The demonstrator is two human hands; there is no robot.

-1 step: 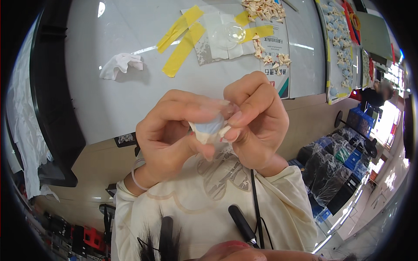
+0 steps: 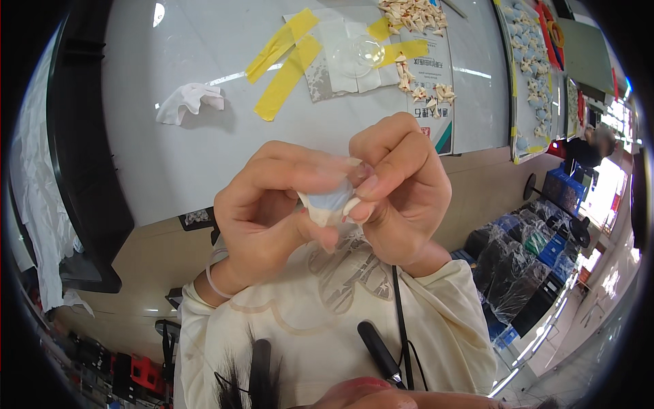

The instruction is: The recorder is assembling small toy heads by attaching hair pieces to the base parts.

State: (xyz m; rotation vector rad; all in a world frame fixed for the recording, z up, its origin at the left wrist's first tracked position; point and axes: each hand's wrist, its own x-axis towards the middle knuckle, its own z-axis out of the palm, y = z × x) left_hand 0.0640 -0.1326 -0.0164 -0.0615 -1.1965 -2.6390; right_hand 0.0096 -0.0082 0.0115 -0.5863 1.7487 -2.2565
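Both hands meet above the table's near edge. My left hand (image 2: 266,198) is closed, its fingers and thumb pinching a small pale blue piece (image 2: 330,201) with cream pointed bits around its edge. Fingers cover much of that piece. Against its right side, my right hand (image 2: 405,184) pinches a small cream pointed piece (image 2: 351,206) between thumb and fingers; the two pieces touch or nearly touch, which I cannot tell. Beyond the hands lies a loose group of similar cream pointed pieces with red marks (image 2: 434,97).
White pads with a clear round dish (image 2: 359,53) lie ahead, near yellow tape strips (image 2: 289,78). A crumpled white tissue (image 2: 189,103) is at left. A larger heap of cream pieces (image 2: 414,15) sits at the back. On the right stands a tray of blue-and-cream pieces (image 2: 531,61).
My left hand and the blue piece have shifted very slightly to the right. Both hands keep their pinch.
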